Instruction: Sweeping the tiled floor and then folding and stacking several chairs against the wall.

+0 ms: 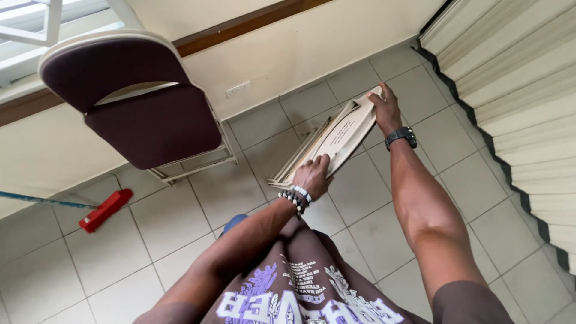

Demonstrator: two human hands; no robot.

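I hold a stack of flat beige folders or booklets [336,138] out in front of me above the tiled floor. My left hand [312,176], with beaded bracelets at the wrist, grips the stack's near end. My right hand [384,110], with a black watch on its wrist, grips the far end. The stack is tilted, with its far end higher and to the right.
A maroon folding chair [138,102] stands against the cream wall at left. A red broom head [105,210] with a blue handle lies on the floor at far left. Folded beige blinds or panels [522,102] fill the right side. A wall socket [238,89] sits low on the wall.
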